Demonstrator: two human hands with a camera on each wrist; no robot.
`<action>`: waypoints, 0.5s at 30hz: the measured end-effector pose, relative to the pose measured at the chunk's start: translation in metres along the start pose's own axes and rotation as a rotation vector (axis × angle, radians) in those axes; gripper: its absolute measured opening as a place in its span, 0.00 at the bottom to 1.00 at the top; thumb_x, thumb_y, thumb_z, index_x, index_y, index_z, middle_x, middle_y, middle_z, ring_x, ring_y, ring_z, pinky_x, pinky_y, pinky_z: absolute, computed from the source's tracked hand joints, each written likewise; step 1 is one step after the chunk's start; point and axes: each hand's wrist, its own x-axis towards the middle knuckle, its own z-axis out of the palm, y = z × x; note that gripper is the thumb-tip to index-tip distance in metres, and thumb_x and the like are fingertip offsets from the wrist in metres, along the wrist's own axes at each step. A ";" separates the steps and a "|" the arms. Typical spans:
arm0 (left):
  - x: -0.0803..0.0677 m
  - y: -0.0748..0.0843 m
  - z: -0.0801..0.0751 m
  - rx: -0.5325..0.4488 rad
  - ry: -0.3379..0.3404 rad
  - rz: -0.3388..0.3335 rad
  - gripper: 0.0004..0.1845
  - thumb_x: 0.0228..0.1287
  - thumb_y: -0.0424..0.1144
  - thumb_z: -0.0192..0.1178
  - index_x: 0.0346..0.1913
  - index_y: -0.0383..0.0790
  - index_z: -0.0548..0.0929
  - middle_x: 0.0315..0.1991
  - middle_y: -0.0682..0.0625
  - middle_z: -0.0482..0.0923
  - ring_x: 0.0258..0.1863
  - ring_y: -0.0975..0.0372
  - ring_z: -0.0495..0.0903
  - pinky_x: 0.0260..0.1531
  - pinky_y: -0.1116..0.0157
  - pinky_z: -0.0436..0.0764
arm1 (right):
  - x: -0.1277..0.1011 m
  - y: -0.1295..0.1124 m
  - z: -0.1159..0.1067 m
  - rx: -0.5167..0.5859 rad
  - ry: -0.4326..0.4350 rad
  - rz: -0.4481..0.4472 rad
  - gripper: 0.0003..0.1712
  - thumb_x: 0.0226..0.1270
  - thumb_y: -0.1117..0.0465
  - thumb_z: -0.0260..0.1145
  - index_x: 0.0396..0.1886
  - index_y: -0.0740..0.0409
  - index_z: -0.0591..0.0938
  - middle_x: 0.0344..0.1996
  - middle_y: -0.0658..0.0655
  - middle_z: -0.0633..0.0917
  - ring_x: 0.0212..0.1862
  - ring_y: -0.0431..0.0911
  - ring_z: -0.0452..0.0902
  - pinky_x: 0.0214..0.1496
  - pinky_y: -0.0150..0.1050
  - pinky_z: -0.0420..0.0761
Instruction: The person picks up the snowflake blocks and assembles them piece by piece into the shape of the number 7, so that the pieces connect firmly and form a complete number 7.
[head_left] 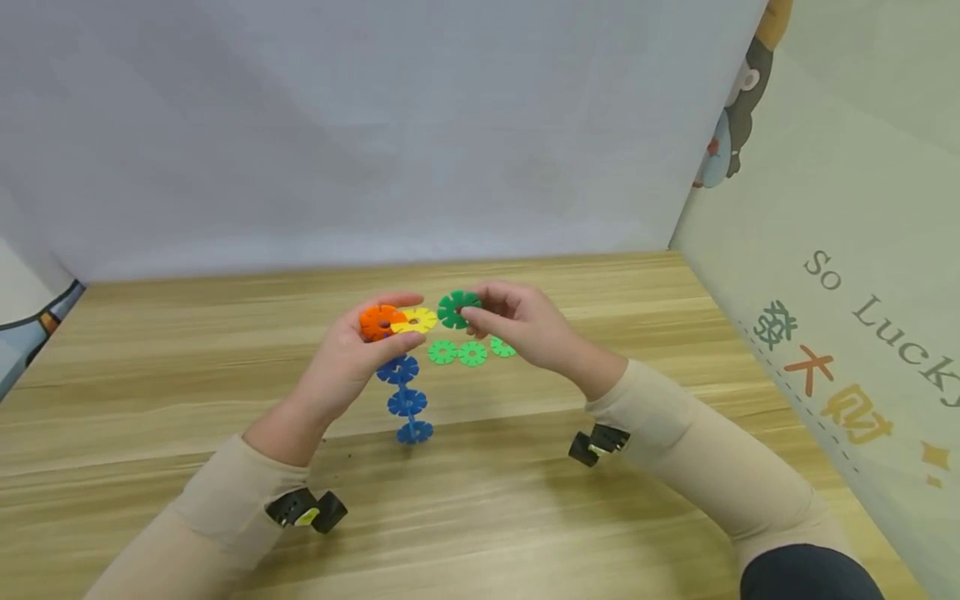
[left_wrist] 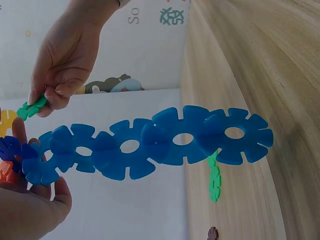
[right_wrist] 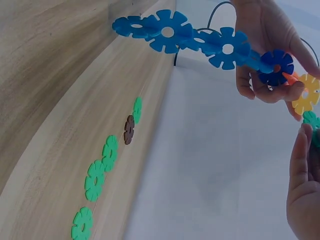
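Blue disc chain [head_left: 406, 402] dangles at 6 o'clock from the left hand [head_left: 351, 358], which grips the orange disc [head_left: 380, 321] and yellow disc [head_left: 417, 319], while the right hand [head_left: 525, 323] pinches a green disc [head_left: 457, 308] at 3 o'clock, so I'd guess slotting it into yellow needs notches lined up.

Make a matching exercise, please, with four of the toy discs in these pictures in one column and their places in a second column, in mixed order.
Things:
1. dark green disc
2. orange disc
3. blue chain
4. light green discs

Places:
A. hanging below the left hand
B. lying flat on the wooden table
C. pinched in the fingers of the right hand
D. gripped in the left hand, next to the yellow disc

Pairs: 1-C, 2-D, 3-A, 4-B
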 end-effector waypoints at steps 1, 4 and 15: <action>0.000 0.000 -0.001 0.003 -0.007 0.002 0.26 0.61 0.37 0.62 0.62 0.40 0.71 0.49 0.43 0.71 0.40 0.56 0.71 0.38 0.70 0.76 | 0.000 -0.001 0.000 0.002 0.008 0.002 0.11 0.68 0.66 0.59 0.46 0.68 0.79 0.34 0.62 0.82 0.34 0.50 0.79 0.39 0.40 0.81; 0.001 0.002 -0.002 0.019 -0.022 0.008 0.25 0.61 0.38 0.63 0.62 0.40 0.72 0.50 0.43 0.73 0.41 0.56 0.73 0.39 0.69 0.77 | -0.001 -0.002 0.000 0.015 0.025 0.007 0.11 0.67 0.67 0.59 0.46 0.68 0.79 0.33 0.61 0.83 0.35 0.47 0.80 0.40 0.40 0.81; 0.002 0.010 -0.004 0.096 -0.025 0.041 0.23 0.61 0.40 0.63 0.59 0.40 0.74 0.48 0.43 0.74 0.39 0.54 0.73 0.38 0.68 0.78 | 0.004 -0.002 0.006 0.108 0.015 -0.028 0.08 0.65 0.70 0.60 0.42 0.70 0.79 0.32 0.59 0.85 0.36 0.49 0.82 0.39 0.41 0.81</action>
